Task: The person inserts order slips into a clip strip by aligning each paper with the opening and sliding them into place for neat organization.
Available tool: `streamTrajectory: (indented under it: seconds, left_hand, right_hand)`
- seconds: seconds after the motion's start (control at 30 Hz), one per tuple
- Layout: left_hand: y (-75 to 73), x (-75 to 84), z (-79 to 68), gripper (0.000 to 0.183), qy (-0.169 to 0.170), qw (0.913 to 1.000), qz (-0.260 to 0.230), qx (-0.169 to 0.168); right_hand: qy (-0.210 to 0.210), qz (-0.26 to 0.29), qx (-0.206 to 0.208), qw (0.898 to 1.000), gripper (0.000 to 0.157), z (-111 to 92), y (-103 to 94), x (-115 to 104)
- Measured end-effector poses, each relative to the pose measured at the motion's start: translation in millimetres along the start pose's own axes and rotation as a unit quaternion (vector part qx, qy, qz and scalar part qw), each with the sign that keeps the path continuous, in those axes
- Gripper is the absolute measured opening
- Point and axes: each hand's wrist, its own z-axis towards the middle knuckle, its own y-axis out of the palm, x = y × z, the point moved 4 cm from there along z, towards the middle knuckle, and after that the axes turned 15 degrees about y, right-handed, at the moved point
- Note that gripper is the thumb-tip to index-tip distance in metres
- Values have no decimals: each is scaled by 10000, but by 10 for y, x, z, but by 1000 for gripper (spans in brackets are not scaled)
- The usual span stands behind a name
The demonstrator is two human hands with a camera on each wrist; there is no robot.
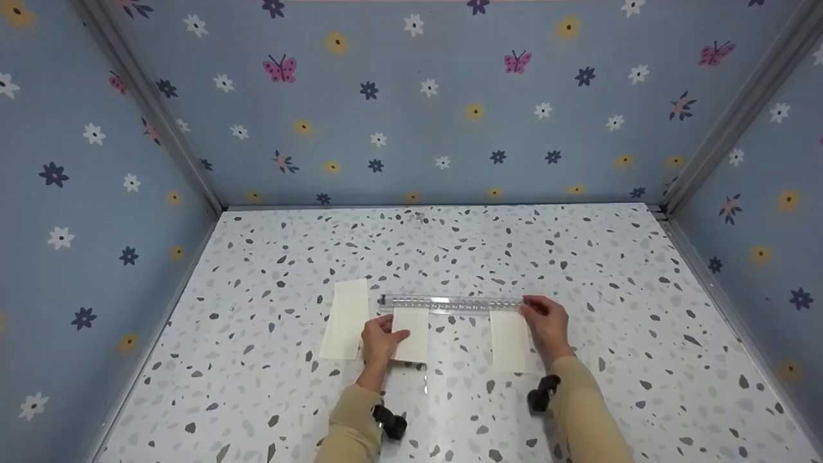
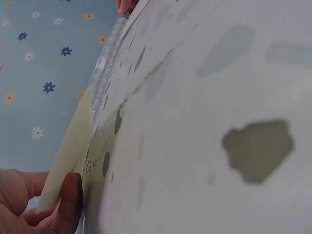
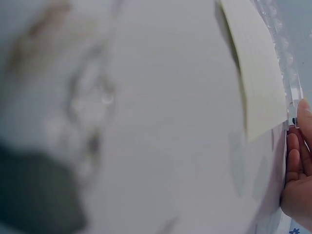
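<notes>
A long clear plastic strip (image 1: 450,303) with a row of rounded bumps lies crosswise on the table. My right hand (image 1: 546,321) pinches its right end; in the right wrist view the fingertips (image 3: 303,117) are at that end. Below the strip's left part is a cream paper sheet (image 1: 413,337), its top edge at the strip. My left hand (image 1: 380,341) pinches this sheet between thumb and fingers, and the left wrist view shows the sheet (image 2: 68,151) tilted up off the surface. Another cream sheet (image 1: 510,344) meets the strip near its right end.
Left of my left hand lies a further cream paper piece (image 1: 347,318), seemingly overlapping layers. The speckled white table (image 1: 463,257) is bordered by blue flowered walls (image 1: 411,103) at the back and both sides.
</notes>
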Motion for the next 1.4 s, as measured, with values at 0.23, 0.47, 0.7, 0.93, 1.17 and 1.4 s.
streamTrajectory:
  seconds: [0.23,0.47,0.7,0.93,1.17,1.4]
  left_hand:
    - [37,1,-3,45,24,9999,-99,15]
    - [69,1,-15,45,110,9997,-220,51]
    - [90,5,-25,46,154,9996,-251,45]
    - [111,14,-46,48,-32,9999,88,42]
    - [142,26,-55,48,-85,9999,82,31]
    - [182,51,-58,46,61,9998,-180,-83]
  right_hand:
    - [67,86,-77,9999,32,6,5,18]
    - [-66,25,-12,10000,29,7,2,20]
    - [-197,42,100,9997,27,1,-4,-4]
    - [-187,18,68,9998,28,5,2,-2]
    - [-141,-17,50,9999,29,4,1,-2]
    - [-77,-8,25,10000,29,-5,-7,0]
